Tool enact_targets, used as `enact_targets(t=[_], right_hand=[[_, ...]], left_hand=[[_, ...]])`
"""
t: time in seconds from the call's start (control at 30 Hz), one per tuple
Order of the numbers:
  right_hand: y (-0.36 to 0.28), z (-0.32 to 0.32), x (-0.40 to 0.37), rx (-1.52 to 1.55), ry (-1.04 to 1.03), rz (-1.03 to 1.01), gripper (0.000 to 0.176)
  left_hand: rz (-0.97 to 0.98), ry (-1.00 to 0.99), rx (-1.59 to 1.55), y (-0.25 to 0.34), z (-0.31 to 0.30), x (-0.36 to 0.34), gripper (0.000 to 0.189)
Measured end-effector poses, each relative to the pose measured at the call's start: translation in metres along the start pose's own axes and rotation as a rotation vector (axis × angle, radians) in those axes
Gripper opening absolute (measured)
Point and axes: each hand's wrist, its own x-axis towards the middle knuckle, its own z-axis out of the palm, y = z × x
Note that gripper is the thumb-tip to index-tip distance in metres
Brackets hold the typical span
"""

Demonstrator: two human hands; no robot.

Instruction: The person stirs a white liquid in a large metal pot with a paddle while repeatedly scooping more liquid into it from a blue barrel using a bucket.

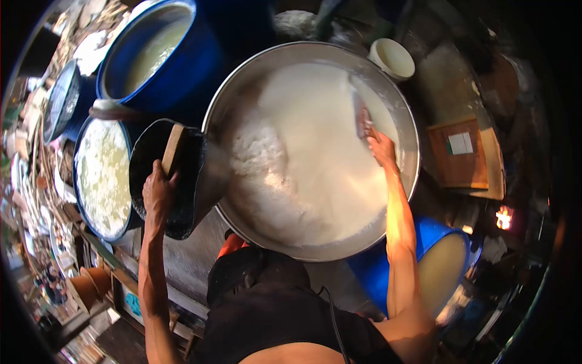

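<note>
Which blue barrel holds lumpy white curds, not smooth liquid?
The blue plastic barrel beside the black bucket in the left hand; the top barrel and lower-right barrel hold smooth yellowish liquid.

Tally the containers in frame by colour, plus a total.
Blue barrels: 4
Silver metal pan: 1
Black bucket: 1
White bucket: 1
Total: 7

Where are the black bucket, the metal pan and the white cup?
black bucket (189,185): head view, side wall.
metal pan (239,91): head view, bare inner wall.
white cup (393,59): head view, its inside.
</note>
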Motion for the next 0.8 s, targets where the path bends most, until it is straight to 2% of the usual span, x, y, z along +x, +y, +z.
enact_targets(t=[0.07, 0.17, 0.2, 0.23, 0.3, 0.33, 0.4, 0.5, 0.57, 0.67, 0.73, 0.77, 0.8], right_hand=[[0.016, 0.018, 0.007, -0.179, -0.044, -0.055, 0.027], [0.031, 0.035, -0.022, -0.328, 0.008, -0.33, 0.029], [0.035, 0.039, -0.039, -0.372, -0.002, -0.344, 0.031], [0.017, 0.034, -0.066, -0.374, -0.105, -0.24, 0.043], [0.027, 0.039, -0.105, -0.429, -0.14, -0.255, 0.047], [0.038, 0.043, -0.125, -0.403, -0.111, -0.351, 0.044], [0.04, 0.042, -0.168, -0.504, -0.15, -0.288, 0.037], [0.033, 0.034, -0.227, -0.513, -0.2, -0.327, 0.024], [0.049, 0.034, -0.259, -0.521, -0.211, -0.403, 0.022], [0.032, 0.016, -0.299, -0.639, -0.197, -0.411, 0.02], [0.003, -0.009, -0.311, -0.825, -0.346, -0.368, 0.02], [0.018, -0.021, -0.313, -0.694, -0.255, -0.464, 0.02], [0.005, -0.041, -0.306, -0.646, -0.346, -0.384, 0.022]], left_hand=[[-0.014, 0.025, 0.022, 0.005, 0.0, 0.0, 0.047], [-0.02, 0.022, 0.059, -0.001, 0.007, 0.004, 0.047], [-0.005, 0.025, 0.043, -0.005, 0.01, 0.006, 0.047], [0.005, 0.03, 0.03, -0.009, 0.013, 0.007, 0.046], [0.002, 0.023, 0.02, -0.009, 0.013, 0.007, 0.046], [-0.013, 0.017, 0.014, -0.009, 0.013, 0.007, 0.046], [-0.01, 0.014, 0.013, -0.013, 0.016, 0.008, 0.046], [0.003, 0.017, 0.009, -0.012, 0.013, 0.007, 0.046], [0.019, 0.02, 0.004, -0.011, 0.013, 0.007, 0.046], [0.01, 0.009, 0.007, -0.013, 0.012, 0.006, 0.046], [0.019, 0.03, -0.021, -0.014, 0.013, 0.005, 0.045], [0.017, 0.034, -0.015, -0.014, 0.013, 0.005, 0.045], [0.008, 0.025, -0.013, -0.014, 0.013, 0.005, 0.045]])
